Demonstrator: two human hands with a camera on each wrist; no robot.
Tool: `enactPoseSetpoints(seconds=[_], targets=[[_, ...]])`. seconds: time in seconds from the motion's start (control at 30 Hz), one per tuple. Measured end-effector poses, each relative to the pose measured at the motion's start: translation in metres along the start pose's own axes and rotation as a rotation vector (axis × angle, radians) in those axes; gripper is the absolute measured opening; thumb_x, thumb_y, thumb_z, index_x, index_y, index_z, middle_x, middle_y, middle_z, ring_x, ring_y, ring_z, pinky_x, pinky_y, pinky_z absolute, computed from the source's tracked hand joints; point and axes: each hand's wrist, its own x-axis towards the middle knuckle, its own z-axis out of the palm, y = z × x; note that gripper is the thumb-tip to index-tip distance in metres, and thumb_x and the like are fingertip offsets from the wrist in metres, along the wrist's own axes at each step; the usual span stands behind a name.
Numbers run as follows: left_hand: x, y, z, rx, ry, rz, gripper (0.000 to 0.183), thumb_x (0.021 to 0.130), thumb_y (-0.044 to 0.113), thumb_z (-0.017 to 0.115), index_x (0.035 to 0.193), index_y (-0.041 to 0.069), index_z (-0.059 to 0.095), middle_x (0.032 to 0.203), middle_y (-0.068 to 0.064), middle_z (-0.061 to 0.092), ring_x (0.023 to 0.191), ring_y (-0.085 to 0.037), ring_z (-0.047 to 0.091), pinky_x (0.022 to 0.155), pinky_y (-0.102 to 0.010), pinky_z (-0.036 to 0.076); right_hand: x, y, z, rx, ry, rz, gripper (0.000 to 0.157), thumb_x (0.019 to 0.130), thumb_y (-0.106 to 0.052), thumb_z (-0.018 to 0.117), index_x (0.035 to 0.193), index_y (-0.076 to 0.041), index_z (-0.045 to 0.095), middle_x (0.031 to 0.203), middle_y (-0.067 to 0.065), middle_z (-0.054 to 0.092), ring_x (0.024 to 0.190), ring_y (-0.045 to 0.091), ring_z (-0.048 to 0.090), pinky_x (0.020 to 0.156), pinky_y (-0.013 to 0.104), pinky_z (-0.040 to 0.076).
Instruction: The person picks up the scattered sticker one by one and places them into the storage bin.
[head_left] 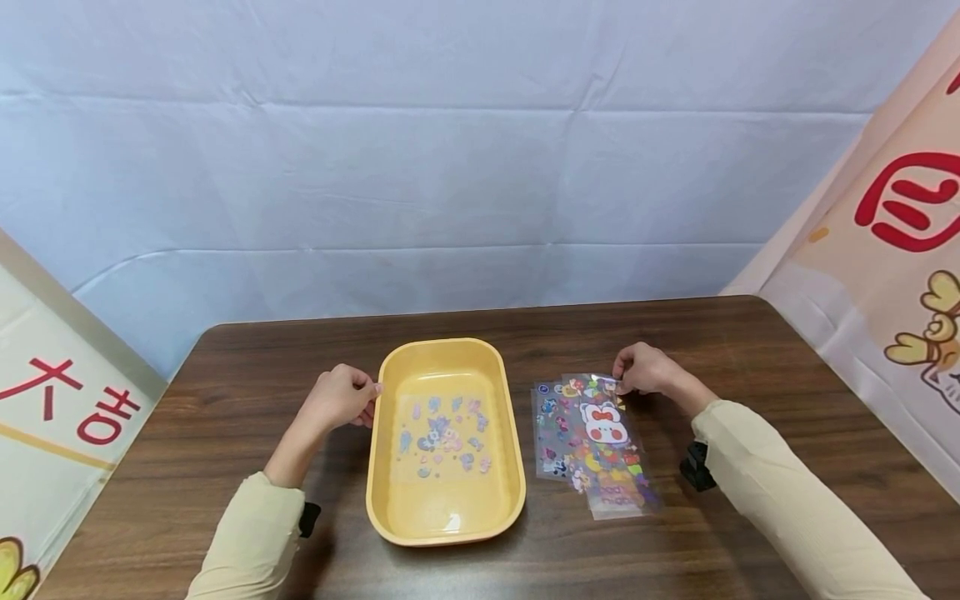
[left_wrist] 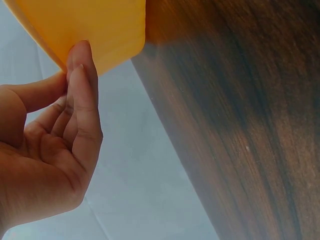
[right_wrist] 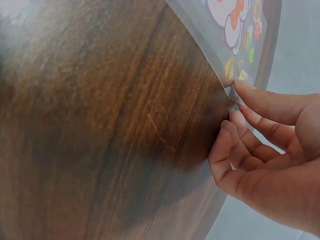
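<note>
My left hand [head_left: 343, 398] pinches the left rim of a yellow rectangular tray [head_left: 384, 492], thumb on the rim and fingers against the outer wall in the left wrist view. Inside the tray lies a clear sticker sheet [head_left: 442, 437] with small pastel figures. To the right, my right hand [head_left: 643, 369] pinches the far right corner of a transparent sticker sheet [head_left: 606, 433] with a large white character wearing a red bow. In the right wrist view that corner [right_wrist: 231, 92] is between thumb and index finger. Another sticker sheet [head_left: 551, 442] lies partly beneath it.
Everything rests on a dark wood-grain table [head_left: 697, 333]. A pale cloth backdrop [head_left: 450, 183] hangs behind its far edge. Printed banners with red characters stand at the left [head_left: 60, 417] and right [head_left: 900, 225].
</note>
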Motion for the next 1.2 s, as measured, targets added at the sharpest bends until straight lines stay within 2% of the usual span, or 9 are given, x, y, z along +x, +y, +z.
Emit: enactPoseSetpoints(seconds=[0.53,0.87,1.2], targets=[[0.0016,-0.0015,0.0002,0.001,-0.006,-0.004,0.028,0.094,0.015,0.051,0.077,-0.001,0.066,0.064,-0.007,0.062,0.057,-0.016,0.062,0.058,-0.034,0.054,0.0002,-0.0001,-0.0002,-0.038,0.005,-0.011,0.01,0.076,0.005,0.065,0.074,0.001,0.056,0.073,0.009,0.052,0.061,0.019,0.043,0.053,0.029,0.037],[0.0032,-0.0023,0.0004,0.004,0.001,0.014,0.027,0.094,0.014,0.052,0.078,-0.001,0.067,0.063,-0.007,0.062,0.057,-0.019,0.063,0.057,-0.033,0.054,-0.0002,0.0014,-0.0003,-0.024,0.02,-0.009,0.009,0.077,0.007,0.062,0.073,0.002,0.057,0.068,0.008,0.054,0.056,0.018,0.042,0.051,0.028,0.037],[0.0035,-0.0028,0.0005,0.003,-0.01,0.006,0.027,0.094,0.015,0.051,0.082,-0.002,0.067,0.064,-0.006,0.062,0.059,-0.019,0.063,0.059,-0.034,0.054,0.0003,0.002,-0.0003,0.004,0.018,-0.002,0.009,0.074,0.011,0.061,0.074,0.004,0.056,0.064,0.008,0.053,0.055,0.016,0.045,0.05,0.028,0.038]])
